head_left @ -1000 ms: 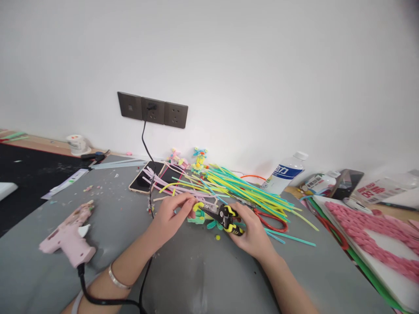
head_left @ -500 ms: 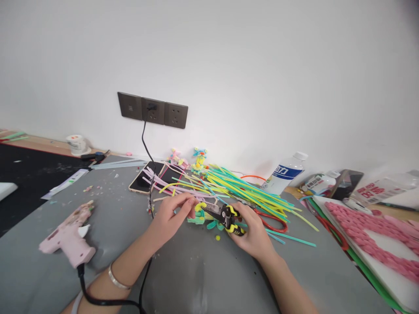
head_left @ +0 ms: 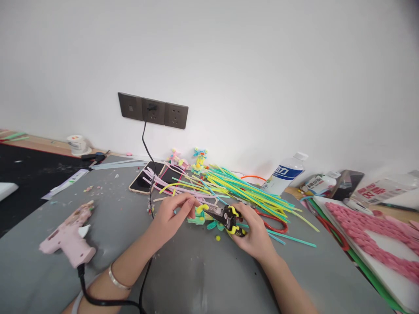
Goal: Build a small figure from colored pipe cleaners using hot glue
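Note:
Between the thumb and finger of my left hand is a short, curled yellow pipe cleaner. My right hand is wrapped round the black and yellow handles of a pair of pliers. The pliers' jaws point left and meet the yellow piece, close to my left fingertips. Just behind and below them lie green bent pieces, partly hidden by the pliers. A small yellow-green pompom rests on the table in front of the pliers.
Loose pipe cleaners spread behind my hands, near a phone and a bottle. A pink glue gun lies at left; its black cord crosses under my left forearm. Pink braided work is at right.
Both hands keep almost the same place. The yellow piece at the pliers' tip has turned slightly, and the pliers have shifted very little.

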{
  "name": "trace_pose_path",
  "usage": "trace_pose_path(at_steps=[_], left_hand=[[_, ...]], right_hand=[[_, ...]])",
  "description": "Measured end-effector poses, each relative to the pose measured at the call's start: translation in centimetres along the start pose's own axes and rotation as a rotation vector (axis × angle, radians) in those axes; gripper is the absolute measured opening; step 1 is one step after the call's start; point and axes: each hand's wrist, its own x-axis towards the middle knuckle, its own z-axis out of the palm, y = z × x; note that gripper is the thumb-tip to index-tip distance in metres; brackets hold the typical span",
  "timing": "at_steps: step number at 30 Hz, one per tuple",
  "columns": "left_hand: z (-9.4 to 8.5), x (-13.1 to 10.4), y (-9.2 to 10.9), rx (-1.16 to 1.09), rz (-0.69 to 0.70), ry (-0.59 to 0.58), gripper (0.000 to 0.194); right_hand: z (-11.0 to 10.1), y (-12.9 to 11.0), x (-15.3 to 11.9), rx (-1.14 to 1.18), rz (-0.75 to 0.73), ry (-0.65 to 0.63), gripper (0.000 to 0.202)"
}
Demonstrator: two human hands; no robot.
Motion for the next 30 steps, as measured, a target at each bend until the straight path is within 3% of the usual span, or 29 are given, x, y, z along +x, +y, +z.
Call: trace_pose_path(at_steps=[13,22,30], left_hand=[[-0.13,-0.14,0.87,-0.164,-0.021,-0.111,0.039],[0.04,0.13,0.50,-0.460,-0.147,-0.223,0.038],[0.07,0.19,0.60,-0.556,-0.218,-0.282,0.036]], right_hand=[[0.03,0.02,0.07,-0.015,-0.011,-0.006,0.043],[0.06,0.04,0.04,0.003,-0.026,-0.010,0.042],[0.14,0.26,-0.10,0.023,-0.041,-0.027,0.044]])
